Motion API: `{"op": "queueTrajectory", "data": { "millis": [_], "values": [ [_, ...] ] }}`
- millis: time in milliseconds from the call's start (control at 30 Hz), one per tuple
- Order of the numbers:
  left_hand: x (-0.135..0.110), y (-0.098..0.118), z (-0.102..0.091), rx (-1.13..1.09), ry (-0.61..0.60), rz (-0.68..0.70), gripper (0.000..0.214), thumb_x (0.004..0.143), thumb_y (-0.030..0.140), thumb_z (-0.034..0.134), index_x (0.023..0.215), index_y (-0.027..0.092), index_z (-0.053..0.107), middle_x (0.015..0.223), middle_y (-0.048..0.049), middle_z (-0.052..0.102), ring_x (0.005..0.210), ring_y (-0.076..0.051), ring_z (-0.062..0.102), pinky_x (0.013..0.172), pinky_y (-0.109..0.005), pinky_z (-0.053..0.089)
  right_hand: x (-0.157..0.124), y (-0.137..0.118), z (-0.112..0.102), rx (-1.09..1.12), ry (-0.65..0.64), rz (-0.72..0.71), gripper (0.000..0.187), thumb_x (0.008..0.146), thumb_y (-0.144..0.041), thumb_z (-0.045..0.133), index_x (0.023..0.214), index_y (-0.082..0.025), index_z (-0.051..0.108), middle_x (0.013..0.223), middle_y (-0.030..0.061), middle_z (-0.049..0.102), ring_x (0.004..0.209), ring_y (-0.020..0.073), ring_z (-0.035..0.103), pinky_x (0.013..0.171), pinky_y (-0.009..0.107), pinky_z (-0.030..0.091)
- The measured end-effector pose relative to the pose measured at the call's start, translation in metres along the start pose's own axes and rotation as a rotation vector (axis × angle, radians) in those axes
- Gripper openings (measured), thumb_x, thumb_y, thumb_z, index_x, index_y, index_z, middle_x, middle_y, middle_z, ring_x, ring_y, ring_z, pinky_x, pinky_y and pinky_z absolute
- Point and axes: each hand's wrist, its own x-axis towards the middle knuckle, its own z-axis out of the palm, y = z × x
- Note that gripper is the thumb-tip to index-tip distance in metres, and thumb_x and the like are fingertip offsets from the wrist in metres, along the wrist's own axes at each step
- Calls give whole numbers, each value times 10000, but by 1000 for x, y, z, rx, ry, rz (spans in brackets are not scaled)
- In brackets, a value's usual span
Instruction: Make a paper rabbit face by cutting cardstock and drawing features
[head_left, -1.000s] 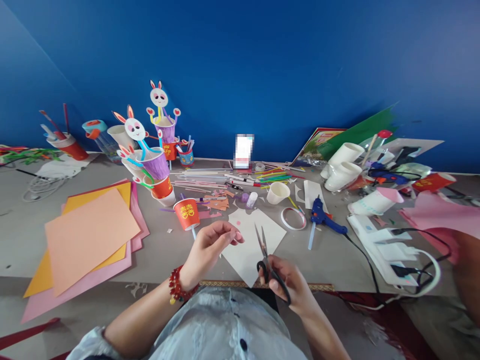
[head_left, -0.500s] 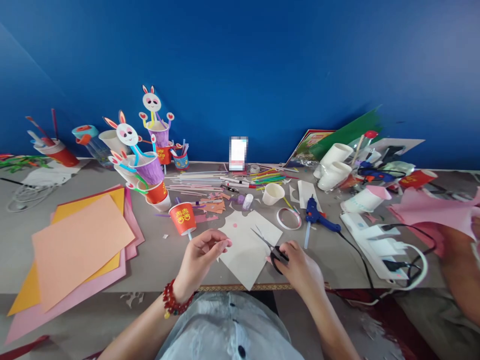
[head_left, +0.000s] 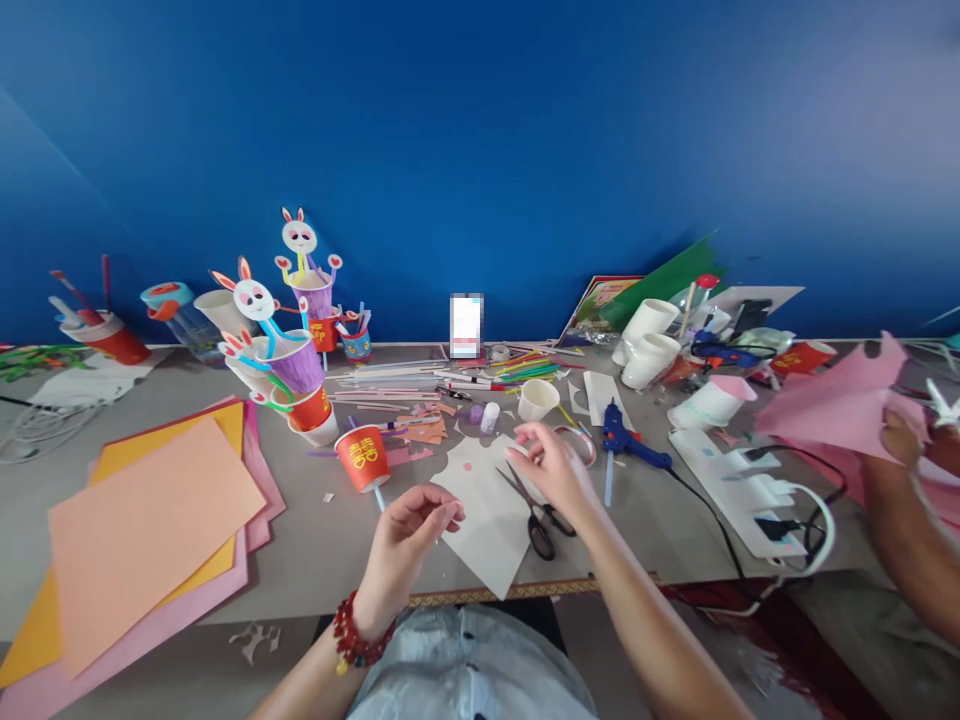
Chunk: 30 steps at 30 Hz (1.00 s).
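Note:
My left hand (head_left: pixel 409 535) hovers above the table's front edge with its fingertips pinched on something too small to make out. My right hand (head_left: pixel 551 465) is lifted over the white paper sheet (head_left: pixel 487 520), fingers loosely curled and holding nothing that I can see. Black scissors (head_left: pixel 536 505) lie open on that sheet just below my right hand. A red paper cup (head_left: pixel 362 457) stands upside down left of the sheet. A blue glue gun (head_left: pixel 630 445) lies to the right.
A stack of orange, yellow and pink paper (head_left: pixel 142 525) covers the left. Bunny cup crafts (head_left: pixel 289 345), straws (head_left: pixel 420 375) and white cups (head_left: pixel 649 345) crowd the back. A power strip (head_left: pixel 739 480) with cables sits right. Another person's hand (head_left: pixel 900 435) holds pink paper (head_left: pixel 832 405).
My right hand has laid the scissors down on the white sheet and risen away from them toward the back. My left hand keeps its pinch. The view has tilted a little upward.

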Motion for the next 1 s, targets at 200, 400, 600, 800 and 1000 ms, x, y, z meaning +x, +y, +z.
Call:
{"op": "queueTrajectory", "data": {
  "millis": [200,400,600,800,1000],
  "values": [
    [-4,0,-6,37,42,35,233,800,387,767,816,165,701,781,-34,692,705,-138,615,678,-242,515,52,7,53,-49,84,57,251,831,-373,619,988,-178,592,905,75,717,652,178,623,608,275,453],
    [3,3,-11,50,81,59,265,840,430,717,828,165,713,771,-48,710,721,-156,632,706,-260,516,42,-10,34,-90,181,-84,211,857,-348,571,978,-181,618,762,54,664,685,203,597,645,294,447],
    [9,12,-5,137,59,171,247,883,407,670,856,167,725,822,-67,718,768,-175,641,711,-268,518,1,-46,-6,-49,45,-539,158,849,-226,585,1003,-218,621,946,82,698,914,261,604,851,384,474],
    [8,22,0,420,49,476,125,904,252,641,881,214,758,856,-77,718,843,-217,656,777,-316,513,-34,-50,-11,306,-162,-368,263,907,-238,506,1154,-225,597,1000,84,667,872,234,622,752,329,499],
    [2,28,-3,621,16,790,336,860,74,628,1066,310,748,871,-52,733,805,-209,681,742,-323,525,-49,-52,-1,867,-148,56,238,864,-420,640,999,-225,615,709,-3,583,496,117,468,453,245,375]
  ]
}}
